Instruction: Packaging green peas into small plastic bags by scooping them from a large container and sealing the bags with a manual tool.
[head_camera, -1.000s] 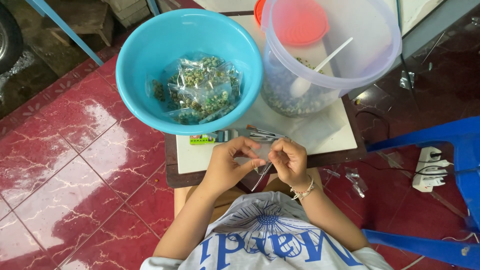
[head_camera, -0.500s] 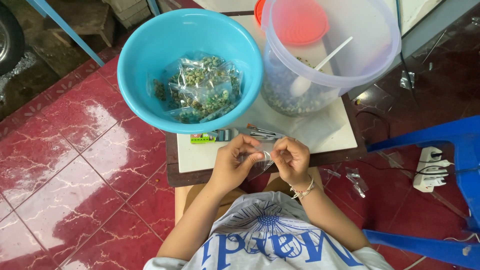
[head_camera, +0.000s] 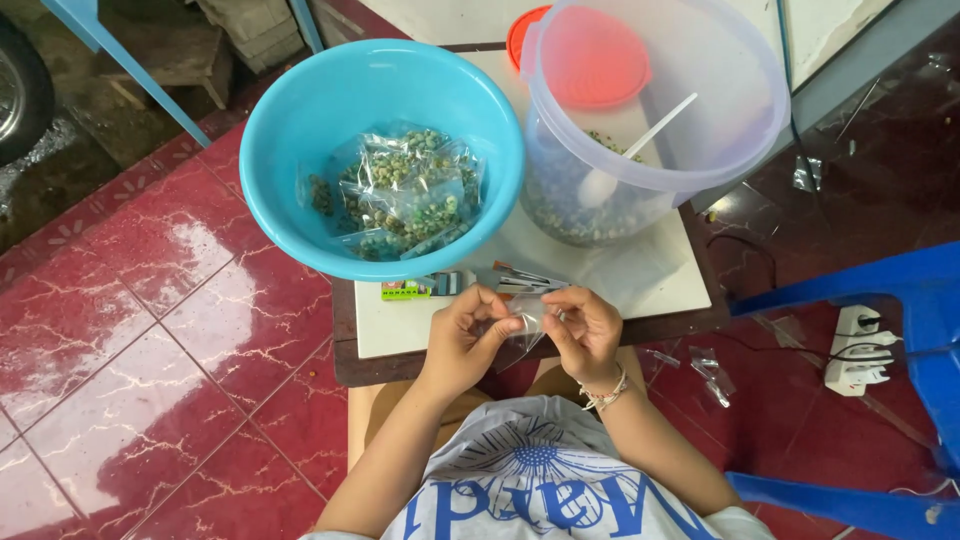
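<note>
Filling small bags, partly done

The clear tub (head_camera: 655, 120) holds loose greenish pieces and a white scoop (head_camera: 625, 150); the blue bowl (head_camera: 380, 150) already has several filled bags (head_camera: 400, 195), so some are finished, by my judgement, with plenty left. The left hand (head_camera: 462, 335) and right hand (head_camera: 583, 328) both pinch 1 small clear bag (head_camera: 525, 318) over the table (head_camera: 400, 325) edge. Whether it is filled is hard to tell; the fingers hide its mouth.

Head camera, steeply down, seemingly close.
</note>
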